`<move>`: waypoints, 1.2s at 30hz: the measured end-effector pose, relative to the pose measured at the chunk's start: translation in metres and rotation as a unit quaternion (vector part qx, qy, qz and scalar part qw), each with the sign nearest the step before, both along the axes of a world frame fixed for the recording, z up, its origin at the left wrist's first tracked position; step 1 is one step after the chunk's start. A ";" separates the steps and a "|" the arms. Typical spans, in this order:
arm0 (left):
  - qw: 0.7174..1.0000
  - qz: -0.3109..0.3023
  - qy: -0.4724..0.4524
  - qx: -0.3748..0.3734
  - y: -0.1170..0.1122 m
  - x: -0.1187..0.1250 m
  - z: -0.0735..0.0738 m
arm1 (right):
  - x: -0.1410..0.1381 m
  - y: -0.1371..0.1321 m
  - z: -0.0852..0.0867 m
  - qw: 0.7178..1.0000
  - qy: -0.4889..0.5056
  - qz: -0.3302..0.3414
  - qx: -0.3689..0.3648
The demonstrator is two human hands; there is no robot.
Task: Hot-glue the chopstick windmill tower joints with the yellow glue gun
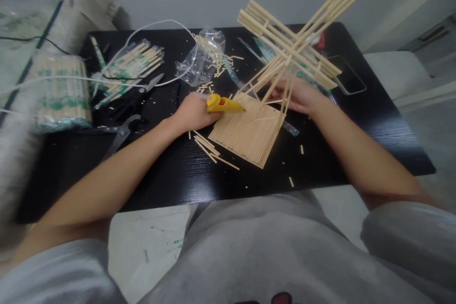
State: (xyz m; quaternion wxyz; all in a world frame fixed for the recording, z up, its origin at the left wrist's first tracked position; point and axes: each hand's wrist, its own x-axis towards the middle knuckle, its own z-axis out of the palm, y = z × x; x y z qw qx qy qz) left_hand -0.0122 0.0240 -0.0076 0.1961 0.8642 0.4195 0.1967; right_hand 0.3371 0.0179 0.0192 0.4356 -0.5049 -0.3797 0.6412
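My left hand (194, 113) is closed around a yellow glue gun (223, 104), its nozzle pointing right onto a flat square panel of wooden sticks (244, 133) lying on the black table (178, 166). My right hand (301, 96) grips the base of a stick model (290, 47), a crossed frame of long sticks that rises from the panel's far edge and fans up to the right. The fingers of that hand are partly hidden behind the sticks.
Loose cut sticks (208, 145) lie beside the panel. Scissors (123, 130) and bundles of wrapped chopsticks (130, 69) sit at the left, a bigger pack (60, 90) further left. A crumpled clear bag (201, 59) and a white cord (149, 28) are at the back. A phone (351, 76) lies right.
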 end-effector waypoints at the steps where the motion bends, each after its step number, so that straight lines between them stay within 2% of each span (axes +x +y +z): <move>1: 1.000 0.000 0.002 -0.001 0.000 0.000 0.000 | 0.000 0.000 0.000 1.000 0.000 0.000 0.000; 9: 1.000 -0.008 -0.010 -0.006 0.001 -0.001 0.001 | -0.001 -0.003 0.003 1.000 -0.006 0.001 -0.006; 18: 1.000 -0.005 -0.017 -0.007 -0.001 0.001 -0.001 | 0.004 0.001 -0.006 1.000 -0.007 -0.002 0.003; 26: 1.000 -0.008 -0.019 -0.017 0.000 0.001 0.001 | 0.006 0.000 -0.007 1.000 -0.008 0.007 0.002; 36: 0.999 -0.013 -0.026 -0.016 0.000 0.001 -0.002 | 0.009 0.006 -0.012 0.999 0.036 0.020 0.003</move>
